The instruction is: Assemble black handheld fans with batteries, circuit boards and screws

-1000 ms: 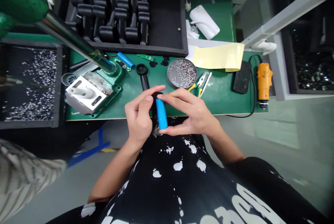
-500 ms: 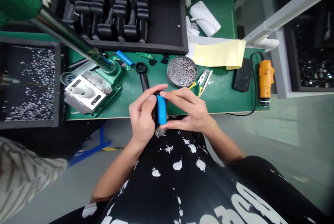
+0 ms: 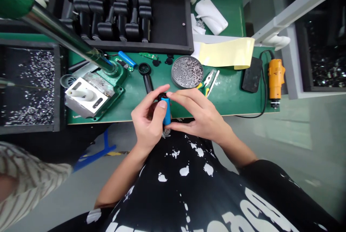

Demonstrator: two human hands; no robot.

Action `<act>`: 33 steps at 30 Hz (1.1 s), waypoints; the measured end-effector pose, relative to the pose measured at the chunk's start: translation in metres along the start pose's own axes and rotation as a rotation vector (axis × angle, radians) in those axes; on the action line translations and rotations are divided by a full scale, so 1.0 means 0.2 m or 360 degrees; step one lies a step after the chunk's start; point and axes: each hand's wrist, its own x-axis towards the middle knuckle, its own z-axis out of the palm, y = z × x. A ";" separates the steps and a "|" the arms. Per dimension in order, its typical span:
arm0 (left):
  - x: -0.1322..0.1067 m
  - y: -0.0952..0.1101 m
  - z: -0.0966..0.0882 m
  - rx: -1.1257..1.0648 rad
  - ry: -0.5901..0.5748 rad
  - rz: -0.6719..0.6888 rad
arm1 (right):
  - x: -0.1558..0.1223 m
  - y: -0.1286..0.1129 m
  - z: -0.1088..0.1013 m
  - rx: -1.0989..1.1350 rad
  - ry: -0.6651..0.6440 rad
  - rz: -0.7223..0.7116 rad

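Observation:
A blue cylindrical battery (image 3: pixel 168 113) is held upright between my hands, just in front of the bench edge. My left hand (image 3: pixel 146 122) curls round a dark plastic part (image 3: pixel 161 97), mostly hidden by the fingers, and its thumb presses on the battery's side. With fingertips at the top end and thumb at the bottom end, my right hand (image 3: pixel 204 116) pinches the battery lengthwise. Beyond my left fingers lies a small black fan body (image 3: pixel 144 69) with a round head and a handle. Some clear, crumpled-looking material (image 3: pixel 165 133) shows below the battery.
A green press (image 3: pixel 108 77) with a white fixture stands left, beside a tray of small metal bits (image 3: pixel 29 91). Behind is a black tray (image 3: pixel 167 47) of handle parts. A round dish of screws (image 3: pixel 187 72), pliers (image 3: pixel 208 80) and an orange electric screwdriver (image 3: pixel 275 80) lie rightward.
My left thumb has moved right, onto the battery's front. The battery now sits closer against the dark part, with less of it showing. My right hand keeps its pinch.

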 end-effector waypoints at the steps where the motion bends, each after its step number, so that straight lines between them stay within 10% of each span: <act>1: 0.00 0.00 0.00 0.0001 -0.0002 0.0021 | 0.00 0.00 -0.01 -0.0025 0.0002 -0.0053; 13: 0.00 0.02 0.01 -0.0114 -0.0044 -0.0037 | 0.05 0.05 -0.05 -0.0100 -0.0028 -0.0327; 33: 0.00 -0.04 0.00 0.0024 -0.0181 0.0153 | -0.02 0.03 -0.03 -0.0145 -0.0070 -0.0160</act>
